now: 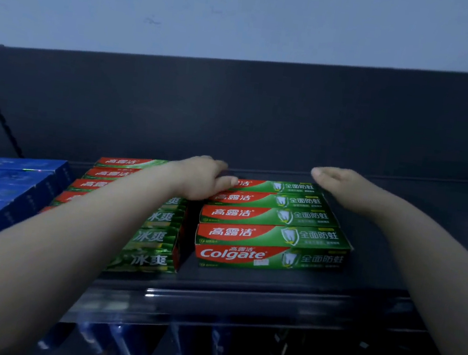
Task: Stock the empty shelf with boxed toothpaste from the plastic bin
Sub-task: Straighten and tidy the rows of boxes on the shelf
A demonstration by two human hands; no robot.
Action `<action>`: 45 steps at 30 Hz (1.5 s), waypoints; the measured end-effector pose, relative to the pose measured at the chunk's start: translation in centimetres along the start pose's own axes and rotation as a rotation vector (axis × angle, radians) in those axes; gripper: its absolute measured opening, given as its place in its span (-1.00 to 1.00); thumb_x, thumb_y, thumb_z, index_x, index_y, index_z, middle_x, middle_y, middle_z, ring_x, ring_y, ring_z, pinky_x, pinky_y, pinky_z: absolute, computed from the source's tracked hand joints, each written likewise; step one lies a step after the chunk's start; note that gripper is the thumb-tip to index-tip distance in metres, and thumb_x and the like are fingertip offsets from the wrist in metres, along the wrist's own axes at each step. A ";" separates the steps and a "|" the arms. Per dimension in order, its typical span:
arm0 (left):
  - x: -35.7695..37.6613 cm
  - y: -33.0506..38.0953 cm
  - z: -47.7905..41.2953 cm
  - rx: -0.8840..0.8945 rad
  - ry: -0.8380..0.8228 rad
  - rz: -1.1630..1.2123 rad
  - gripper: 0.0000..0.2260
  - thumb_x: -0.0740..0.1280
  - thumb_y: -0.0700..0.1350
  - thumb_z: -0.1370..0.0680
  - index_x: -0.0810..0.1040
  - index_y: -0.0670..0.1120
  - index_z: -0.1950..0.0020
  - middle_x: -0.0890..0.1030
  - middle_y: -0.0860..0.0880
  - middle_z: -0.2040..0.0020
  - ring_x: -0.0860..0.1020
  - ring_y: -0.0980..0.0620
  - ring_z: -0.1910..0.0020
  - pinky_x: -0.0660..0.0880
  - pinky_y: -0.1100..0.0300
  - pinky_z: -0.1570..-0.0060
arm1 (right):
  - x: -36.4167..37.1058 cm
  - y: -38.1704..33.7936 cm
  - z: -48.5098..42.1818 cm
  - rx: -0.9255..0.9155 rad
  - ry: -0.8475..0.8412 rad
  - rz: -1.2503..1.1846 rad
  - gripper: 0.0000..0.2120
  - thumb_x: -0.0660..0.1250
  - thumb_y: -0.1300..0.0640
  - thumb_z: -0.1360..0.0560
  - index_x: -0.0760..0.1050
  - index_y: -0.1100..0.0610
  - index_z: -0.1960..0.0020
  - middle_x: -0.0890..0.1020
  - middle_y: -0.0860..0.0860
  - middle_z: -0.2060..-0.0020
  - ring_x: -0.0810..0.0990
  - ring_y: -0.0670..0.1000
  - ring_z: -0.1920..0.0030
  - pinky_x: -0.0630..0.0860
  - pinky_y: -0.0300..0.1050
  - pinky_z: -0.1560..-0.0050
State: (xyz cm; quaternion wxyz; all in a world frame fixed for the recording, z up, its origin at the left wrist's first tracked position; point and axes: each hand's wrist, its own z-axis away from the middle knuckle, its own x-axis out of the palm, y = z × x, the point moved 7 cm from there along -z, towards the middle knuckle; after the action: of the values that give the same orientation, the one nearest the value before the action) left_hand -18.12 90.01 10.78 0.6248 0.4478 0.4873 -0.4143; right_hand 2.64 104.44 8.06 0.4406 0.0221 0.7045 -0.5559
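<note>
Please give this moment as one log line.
left hand on right toothpaste stack, far-left corner | right hand open at far-right corner | second stack, blue boxes leftward

This is a shop aisle. A dark metal shelf (375,286) with a matching back panel (264,116) carries identical Colgate toothpaste boxes (273,235) in neat rows, logos facing out, beside a block of blue boxes (4,193). A clear plastic rail (226,301) edges the shelf front, and more packaged goods (118,343) sit below.
</note>
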 end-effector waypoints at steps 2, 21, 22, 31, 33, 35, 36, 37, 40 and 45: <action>0.2 0.7 1.0 -0.059 0.111 0.156 -0.41 0.02 0.17 -0.63 0.03 -0.13 -0.55 0.13 -0.15 -0.54 0.13 -0.11 -0.51 0.11 0.07 -0.45 | 0.9 0.7 0.6 0.050 0.025 -0.156 -0.36 0.15 -0.28 -0.52 0.24 0.04 -0.48 0.29 -0.17 -0.42 0.24 -0.07 -0.44 0.12 0.01 -0.47; 3.8 4.0 3.8 0.027 0.004 -0.078 -0.09 -0.11 0.54 -0.26 -0.10 0.18 -0.55 -0.09 -0.13 -0.57 -0.16 -0.23 -0.53 -0.13 -0.15 -0.47 | 3.5 -3.9 5.0 -0.122 0.067 0.497 -0.30 0.15 -0.31 -0.49 0.04 -0.08 -0.54 -0.02 0.02 -0.55 -0.14 0.09 -0.54 -0.09 0.09 -0.51; 3.8 3.9 3.6 0.013 -0.019 -0.067 -0.09 -0.11 0.54 -0.25 -0.11 0.19 -0.54 -0.10 -0.12 -0.57 -0.16 -0.23 -0.53 -0.12 -0.16 -0.46 | 3.8 -3.7 4.6 -0.106 0.036 0.520 -0.30 0.12 -0.32 -0.50 0.04 -0.08 -0.54 -0.02 0.02 -0.55 -0.13 0.11 -0.54 -0.09 0.09 -0.51; 4.7 3.6 2.9 -0.010 -0.066 -0.013 -0.21 0.04 0.48 -0.41 -0.08 0.18 -0.54 -0.08 -0.14 -0.57 -0.14 -0.28 -0.52 -0.06 -0.16 -0.45 | 4.8 -1.4 3.1 -0.040 -0.085 0.466 -0.31 0.07 -0.35 -0.49 0.11 -0.07 -0.52 0.03 -0.03 -0.54 0.05 0.09 -0.52 0.07 0.08 -0.49; 4.7 3.7 2.9 -0.005 -0.051 -0.009 -0.21 0.05 0.48 -0.41 -0.07 0.18 -0.54 -0.06 -0.14 -0.57 -0.13 -0.29 -0.51 -0.05 -0.16 -0.45 | 4.8 -1.3 3.0 -0.042 -0.076 0.476 -0.33 0.07 -0.34 -0.50 0.12 -0.07 -0.52 0.04 -0.03 -0.54 0.07 0.09 -0.51 0.08 0.06 -0.48; 4.6 3.8 2.8 -0.001 -0.041 -0.011 -0.21 0.07 0.47 -0.42 -0.07 0.17 -0.55 -0.05 -0.15 -0.57 -0.12 -0.30 -0.51 -0.04 -0.15 -0.45 | 4.7 -1.3 2.9 -0.039 -0.078 0.485 -0.34 0.08 -0.34 -0.50 0.13 -0.08 -0.51 0.05 -0.03 -0.53 0.08 0.10 -0.51 0.09 0.06 -0.48; 4.6 3.8 2.7 -0.002 -0.041 -0.012 -0.21 0.07 0.46 -0.42 -0.07 0.17 -0.55 -0.04 -0.16 -0.56 -0.12 -0.30 -0.51 -0.03 -0.15 -0.45 | 4.7 -1.3 2.8 -0.037 -0.085 0.487 -0.34 0.08 -0.34 -0.49 0.13 -0.09 -0.51 0.06 -0.03 -0.53 0.08 0.10 -0.51 0.09 0.06 -0.48; 4.6 3.7 2.7 -0.003 -0.044 -0.012 -0.21 0.07 0.46 -0.42 -0.06 0.16 -0.55 -0.04 -0.16 -0.56 -0.11 -0.31 -0.51 -0.02 -0.15 -0.44 | 4.7 -1.4 2.9 -0.037 -0.093 0.489 -0.34 0.07 -0.34 -0.49 0.13 -0.09 -0.51 0.06 -0.03 -0.53 0.09 0.10 -0.51 0.10 0.06 -0.47; 4.5 3.7 2.7 0.007 -0.047 -0.006 -0.22 0.07 0.46 -0.43 -0.04 0.15 -0.55 -0.03 -0.16 -0.56 -0.12 -0.30 -0.51 -0.02 -0.15 -0.45 | 4.6 -1.7 2.8 -0.027 -0.101 0.538 -0.31 0.04 -0.37 -0.47 0.12 -0.08 -0.52 0.08 0.00 -0.53 0.06 0.11 -0.51 0.06 0.06 -0.48; -0.5 0.6 6.0 0.118 0.241 0.054 -0.32 0.07 0.37 -0.51 0.07 0.08 -0.55 0.08 -0.13 -0.56 -0.01 -0.16 -0.54 -0.03 -0.05 -0.49 | 4.6 -6.9 4.9 -0.224 0.065 0.564 -0.33 0.15 -0.26 -0.50 0.07 -0.07 -0.53 0.11 0.02 -0.53 -0.05 0.09 -0.53 -0.09 0.10 -0.51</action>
State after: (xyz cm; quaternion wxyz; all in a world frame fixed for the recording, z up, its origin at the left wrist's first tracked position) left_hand -16.26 84.43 12.10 0.5451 0.5433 0.5216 -0.3684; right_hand -0.87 95.80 10.46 0.5546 0.1857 0.7411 -0.3297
